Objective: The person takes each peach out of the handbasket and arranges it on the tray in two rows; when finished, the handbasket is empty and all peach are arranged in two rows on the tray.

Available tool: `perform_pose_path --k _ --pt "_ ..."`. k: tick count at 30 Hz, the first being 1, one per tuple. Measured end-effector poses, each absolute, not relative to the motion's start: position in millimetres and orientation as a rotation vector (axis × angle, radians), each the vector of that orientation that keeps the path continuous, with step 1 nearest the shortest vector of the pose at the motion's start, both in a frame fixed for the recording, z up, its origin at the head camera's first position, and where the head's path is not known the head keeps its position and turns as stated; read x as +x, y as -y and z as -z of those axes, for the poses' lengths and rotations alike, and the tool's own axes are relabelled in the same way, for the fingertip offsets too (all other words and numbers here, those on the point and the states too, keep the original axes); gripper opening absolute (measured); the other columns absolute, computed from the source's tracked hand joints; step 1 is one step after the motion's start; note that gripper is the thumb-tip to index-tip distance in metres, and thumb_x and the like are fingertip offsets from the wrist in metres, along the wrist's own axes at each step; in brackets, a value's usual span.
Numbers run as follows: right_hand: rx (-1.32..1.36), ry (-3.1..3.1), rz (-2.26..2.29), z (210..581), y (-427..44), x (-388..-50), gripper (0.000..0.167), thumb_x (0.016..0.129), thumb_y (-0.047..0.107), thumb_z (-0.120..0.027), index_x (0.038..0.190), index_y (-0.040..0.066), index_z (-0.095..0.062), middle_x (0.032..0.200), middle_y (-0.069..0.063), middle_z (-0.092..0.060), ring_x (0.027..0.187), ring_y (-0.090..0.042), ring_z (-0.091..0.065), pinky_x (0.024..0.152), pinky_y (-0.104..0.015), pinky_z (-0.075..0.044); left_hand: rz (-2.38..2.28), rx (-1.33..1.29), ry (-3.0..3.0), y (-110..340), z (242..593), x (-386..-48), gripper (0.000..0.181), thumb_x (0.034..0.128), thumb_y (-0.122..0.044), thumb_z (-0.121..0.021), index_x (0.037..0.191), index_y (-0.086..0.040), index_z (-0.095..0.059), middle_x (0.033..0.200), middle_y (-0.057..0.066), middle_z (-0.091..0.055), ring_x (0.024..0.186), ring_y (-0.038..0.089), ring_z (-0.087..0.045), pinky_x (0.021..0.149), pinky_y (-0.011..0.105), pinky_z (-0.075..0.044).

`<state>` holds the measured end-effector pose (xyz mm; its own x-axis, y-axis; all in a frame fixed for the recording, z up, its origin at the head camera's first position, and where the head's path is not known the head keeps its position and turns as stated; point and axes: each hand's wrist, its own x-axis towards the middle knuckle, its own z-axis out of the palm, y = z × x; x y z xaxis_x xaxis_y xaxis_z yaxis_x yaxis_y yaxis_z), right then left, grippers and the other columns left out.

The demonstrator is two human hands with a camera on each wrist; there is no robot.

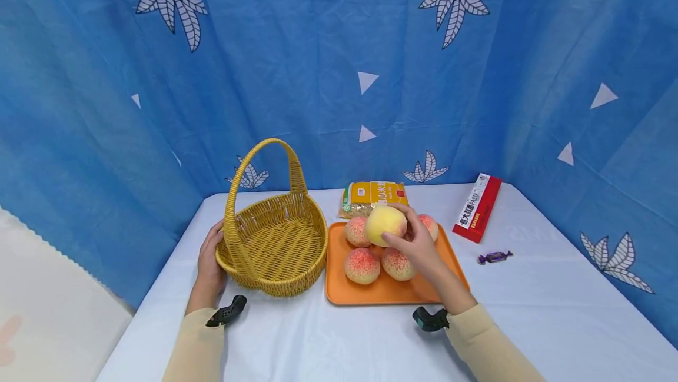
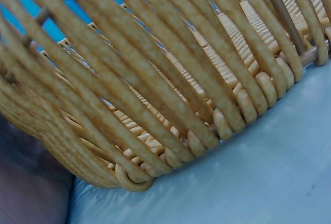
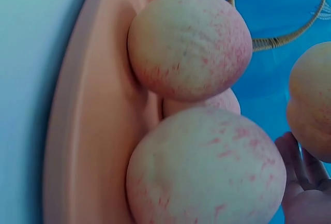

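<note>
A yellow wicker basket [image 1: 283, 241] with a tall arched handle stands on the left of the table. My left hand [image 1: 212, 255] holds its left side, with the fingertips partly hidden by the rim. The left wrist view shows the woven wall [image 2: 170, 79] up close. My right hand [image 1: 415, 241] grips a yellow peach [image 1: 385, 224] between thumb and fingers, raised over the orange tray [image 1: 344, 295]. Several pink-speckled peaches lie on that tray, among them one peach [image 1: 362, 266] at the front left. In the right wrist view the held peach [image 3: 315, 100] appears at the right edge.
Behind the tray lies a yellow food packet [image 1: 365, 196]. To the right are a red pasta box [image 1: 478, 208] and a purple wrapped candy [image 1: 495, 257]. A blue patterned curtain [image 1: 318, 76] hangs along the back and sides of the white-covered table [image 1: 296, 341].
</note>
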<state>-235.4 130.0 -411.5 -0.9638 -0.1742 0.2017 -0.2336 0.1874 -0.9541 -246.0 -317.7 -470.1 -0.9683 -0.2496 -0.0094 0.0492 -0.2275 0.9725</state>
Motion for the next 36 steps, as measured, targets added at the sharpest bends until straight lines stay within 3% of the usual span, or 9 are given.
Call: perform_pose_path --k 7,16,29,36 --pt "0.342 2.430 -1.905 414.7 -138.6 -230.8 0.065 0.091 0.026 -0.071 0.148 0.026 -0.038 0.143 -0.011 -0.046 0.121 -0.032 -0.052 0.096 -0.030 -0.051 2.310 0.238 1.823 319.2 472.4 -244.2 0.044 0.1075 -0.034 -0.038 0.151 -0.028 -0.043 0.138 -0.017 -0.048 0.118 -0.003 -0.052 0.094 0.009 -0.045" --pt "0.320 2.399 -1.908 413.5 -153.8 -226.1 0.065 0.095 0.025 -0.067 0.151 0.021 -0.035 0.147 -0.011 -0.042 0.125 -0.032 -0.049 0.092 -0.015 -0.049 2.304 0.247 1.821 317.6 470.9 -245.2 0.044 0.1077 -0.034 -0.037 0.151 -0.028 -0.043 0.138 -0.017 -0.048 0.119 -0.002 -0.052 0.094 0.010 -0.045" --pt "0.267 2.384 -1.833 419.6 -174.5 -226.4 0.067 0.096 0.025 -0.066 0.152 0.022 -0.032 0.150 -0.011 -0.040 0.127 -0.027 -0.046 0.090 -0.010 -0.048 2.312 0.268 1.813 316.8 470.4 -246.2 0.044 0.1081 -0.033 -0.035 0.152 -0.028 -0.041 0.142 -0.015 -0.046 0.121 -0.003 -0.051 0.096 0.010 -0.044" --pt "0.219 2.376 -1.850 425.3 -185.9 -224.1 0.071 0.096 0.027 -0.066 0.153 0.023 -0.025 0.147 -0.014 -0.045 0.120 -0.016 -0.051 0.090 -0.010 -0.049 2.299 0.264 1.810 316.8 470.3 -246.8 0.043 0.1078 -0.032 -0.035 0.149 -0.027 -0.044 0.137 -0.015 -0.049 0.117 -0.001 -0.053 0.093 0.010 -0.046"
